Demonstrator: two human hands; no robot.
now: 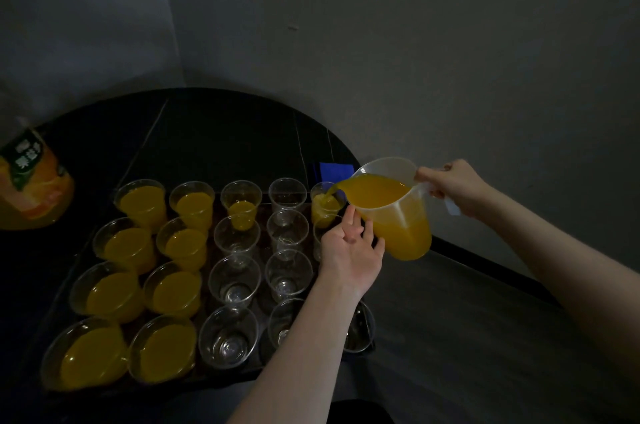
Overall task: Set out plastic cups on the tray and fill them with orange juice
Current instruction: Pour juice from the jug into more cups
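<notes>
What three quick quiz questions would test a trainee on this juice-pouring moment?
1. True or false: the right hand holds the clear plastic measuring jug by its handle.
2. Which clear plastic cup is receiving orange juice? A) far right corner cup B) near left corner cup C) centre cup
3. Fill in: the left hand touches the jug's ____.

Key: 1 true; 2 A; 3 underside, fingers straight. The dark tray holds the cups.
</notes>
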